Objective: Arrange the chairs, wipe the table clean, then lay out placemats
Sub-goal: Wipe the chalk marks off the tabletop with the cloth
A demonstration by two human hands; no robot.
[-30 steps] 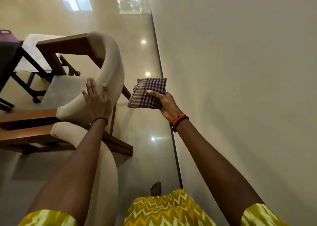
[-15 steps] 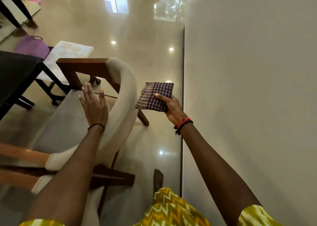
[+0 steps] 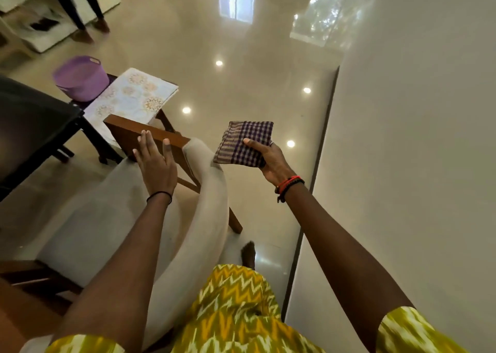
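Observation:
A chair (image 3: 206, 207) with a curved cream backrest and brown wooden arms stands right in front of me. My left hand (image 3: 157, 162) hovers flat over its seat by the wooden arm (image 3: 126, 132), fingers apart, holding nothing. My right hand (image 3: 271, 162) holds a folded purple checked cloth (image 3: 245, 144) above the floor to the right of the backrest. A stack of patterned placemats (image 3: 134, 97) lies on a small stand beyond the chair. The dark table (image 3: 29, 122) fills the left edge.
A purple tub (image 3: 80, 75) sits beside the placemats. A second wooden chair arm (image 3: 26, 280) shows at lower left. A white wall (image 3: 416, 165) runs along the right. A person's legs (image 3: 80, 6) stand at the far upper left. Glossy floor lies ahead.
My left hand has lifted off the cream backrest and moved forward toward the wooden arm. The view has shifted forward, and the cloth stays in my right hand.

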